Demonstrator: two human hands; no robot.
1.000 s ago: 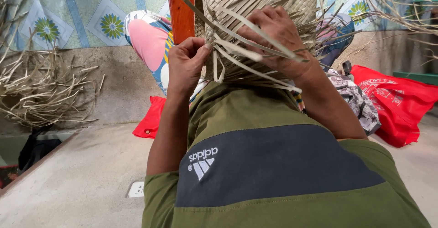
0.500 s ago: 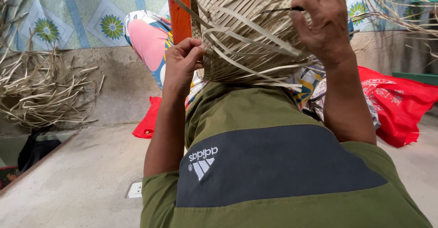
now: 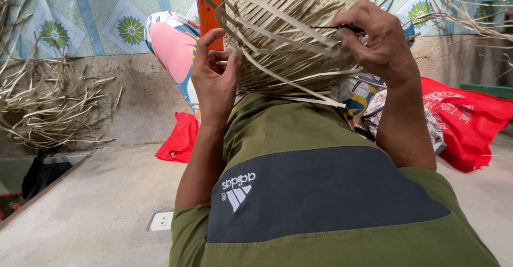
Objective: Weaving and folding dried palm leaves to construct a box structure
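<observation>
Half-woven palm-leaf basket [image 3: 291, 32] rests on the person's raised knee, against an orange post [image 3: 208, 5]. Left hand [image 3: 214, 77] braces its left edge, fingers loosely curled. Right hand [image 3: 377, 42] pinches a dark tool, apparently. Risk: loose strips [image 3: 278, 77] may snap or slip out under uneven pull.

1. Two hands: left hand [image 3: 214, 80] and right hand [image 3: 379, 42].
2. One woven straw piece [image 3: 288, 37].
3. Two red bags: one [image 3: 179, 141] at left, one [image 3: 470, 120] at right.
4. One heap of dry straw strips [image 3: 48, 107].
5. One white wall socket [image 3: 161, 221].
</observation>
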